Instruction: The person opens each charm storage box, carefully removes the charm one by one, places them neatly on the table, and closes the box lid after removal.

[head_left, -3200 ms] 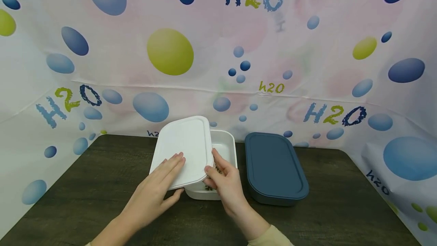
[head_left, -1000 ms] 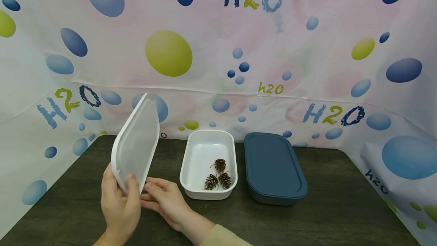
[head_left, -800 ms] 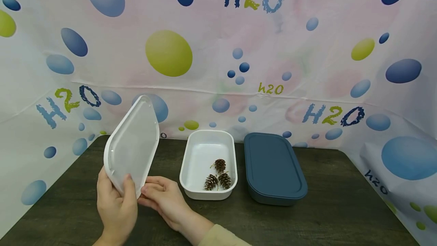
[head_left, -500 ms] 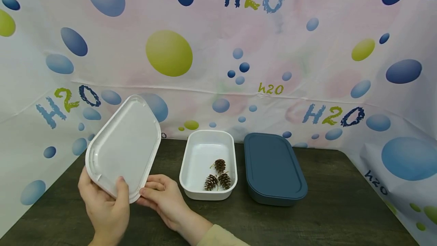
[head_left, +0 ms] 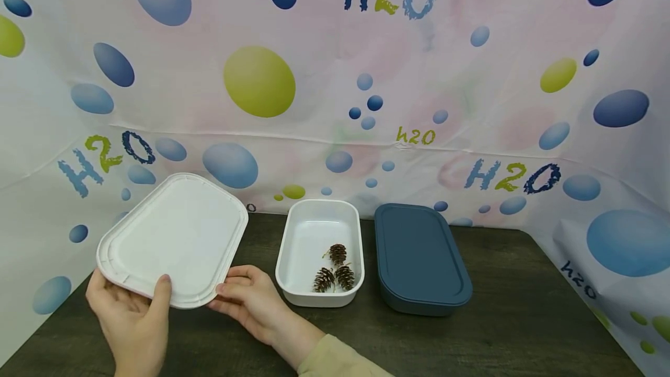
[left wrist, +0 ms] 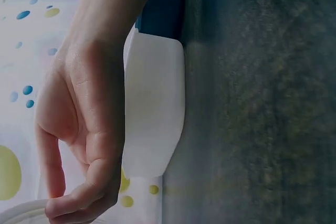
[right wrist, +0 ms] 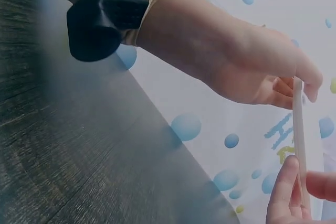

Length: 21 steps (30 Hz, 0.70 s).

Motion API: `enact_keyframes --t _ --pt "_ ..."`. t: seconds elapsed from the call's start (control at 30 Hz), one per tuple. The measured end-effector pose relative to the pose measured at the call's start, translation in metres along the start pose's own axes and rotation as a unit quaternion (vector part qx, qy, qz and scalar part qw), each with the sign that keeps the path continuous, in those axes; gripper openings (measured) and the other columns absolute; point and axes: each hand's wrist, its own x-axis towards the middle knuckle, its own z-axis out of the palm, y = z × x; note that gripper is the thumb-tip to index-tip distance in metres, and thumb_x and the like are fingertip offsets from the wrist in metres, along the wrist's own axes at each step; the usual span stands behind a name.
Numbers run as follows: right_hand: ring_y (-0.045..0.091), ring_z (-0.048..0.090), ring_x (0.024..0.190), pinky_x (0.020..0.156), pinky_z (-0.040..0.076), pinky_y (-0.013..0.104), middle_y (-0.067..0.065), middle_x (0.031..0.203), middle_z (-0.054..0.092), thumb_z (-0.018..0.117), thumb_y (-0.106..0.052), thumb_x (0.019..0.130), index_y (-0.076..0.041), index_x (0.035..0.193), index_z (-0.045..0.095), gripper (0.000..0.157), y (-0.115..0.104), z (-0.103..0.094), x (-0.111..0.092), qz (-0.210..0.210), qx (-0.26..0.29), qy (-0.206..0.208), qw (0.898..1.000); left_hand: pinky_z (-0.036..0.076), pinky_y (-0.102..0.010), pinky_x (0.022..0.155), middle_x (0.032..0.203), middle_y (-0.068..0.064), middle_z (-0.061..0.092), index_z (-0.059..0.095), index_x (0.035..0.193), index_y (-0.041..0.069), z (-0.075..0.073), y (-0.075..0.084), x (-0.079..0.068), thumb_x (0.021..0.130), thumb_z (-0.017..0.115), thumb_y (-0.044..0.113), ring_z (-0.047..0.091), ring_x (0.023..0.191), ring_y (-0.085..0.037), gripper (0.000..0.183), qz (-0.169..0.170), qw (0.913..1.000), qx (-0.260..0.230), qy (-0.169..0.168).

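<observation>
A white lid is held up over the table's left side, its ridged face towards me, tilted. My left hand grips its lower left edge, thumb on the ridged face and fingers behind. Its lower right corner is pinched by my right hand, which the left wrist view shows too. In the right wrist view the lid's thin edge runs between both hands. A white rectangular container stands uncovered, right of the hands, with three small brown pine cones in its near end.
Just right of the white container stands a dark blue box with its lid on. Both rest on a dark wooden table. A white cloth printed with dots and H2O lettering rises behind and at the sides.
The lid has come off the white container, moved left and turned over from smooth face to ridged face. It has swung from steep to flatter, the left hand moving left and down with it.
</observation>
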Motion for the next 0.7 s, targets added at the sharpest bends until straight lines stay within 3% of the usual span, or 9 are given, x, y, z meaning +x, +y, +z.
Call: enact_keyframes --t 0.13,0.3,0.4,0.5,0.6,0.7 --pt "0.02 0.063 0.082 0.078 0.054 0.036 0.017 0.097 0.06 0.055 0.015 0.083 0.004 0.111 0.046 0.031 0.004 0.001 0.003 -0.003 0.0 0.007 1.0 0.041 -0.019 0.094 0.137 -0.017 0.026 0.021 0.142 0.004 -0.005 0.001 0.0 0.076 0.042 -0.033 0.034 0.126 -0.028 0.078 -0.063 0.9963 0.034 0.047" --pt "0.02 0.063 0.08 0.077 0.054 0.038 0.018 0.095 0.059 0.056 0.016 0.082 0.004 0.109 0.047 0.031 0.007 0.004 0.008 -0.011 -0.005 0.029 1.0 0.043 -0.015 0.09 0.134 -0.011 0.033 0.025 0.141 0.003 -0.014 -0.003 0.005 0.078 0.043 -0.032 0.037 0.127 -0.025 0.075 -0.133 0.9852 0.052 0.094" --pt "0.02 0.063 0.078 0.076 0.055 0.039 0.018 0.094 0.059 0.057 0.016 0.081 0.004 0.108 0.047 0.031 0.009 0.006 0.01 -0.011 -0.008 0.041 0.999 0.044 -0.012 0.086 0.129 -0.006 0.036 0.024 0.143 0.004 -0.021 -0.004 0.009 0.081 0.047 -0.028 0.042 0.12 -0.018 0.073 -0.18 0.9725 0.091 0.116" --pt "0.021 0.064 0.076 0.075 0.055 0.04 0.019 0.093 0.059 0.057 0.017 0.081 0.004 0.107 0.047 0.031 0.011 0.007 0.012 -0.013 -0.012 0.052 0.999 0.039 -0.016 0.096 0.133 -0.001 0.028 0.018 0.148 0.011 -0.027 -0.001 0.012 0.086 0.054 -0.015 0.037 0.124 -0.014 0.076 -0.23 0.9498 0.171 0.126" --pt "0.021 0.064 0.075 0.074 0.055 0.039 0.019 0.092 0.059 0.057 0.017 0.08 0.004 0.106 0.047 0.031 0.012 0.005 0.013 -0.014 -0.017 0.062 0.998 0.024 -0.014 0.104 0.133 0.006 0.02 0.015 0.149 0.017 -0.033 0.002 0.012 0.088 0.059 -0.003 0.028 0.123 -0.002 0.078 -0.227 0.9257 0.282 0.11" --pt "0.021 0.064 0.074 0.073 0.056 0.038 0.019 0.091 0.06 0.057 0.017 0.08 0.004 0.105 0.047 0.03 0.015 0.003 0.015 -0.014 -0.022 0.071 0.997 0.019 -0.015 0.101 0.13 0.005 0.026 0.028 0.145 0.009 -0.037 0.005 0.01 0.084 0.062 0.0 0.025 0.115 0.002 0.071 -0.146 0.9087 0.386 0.064"
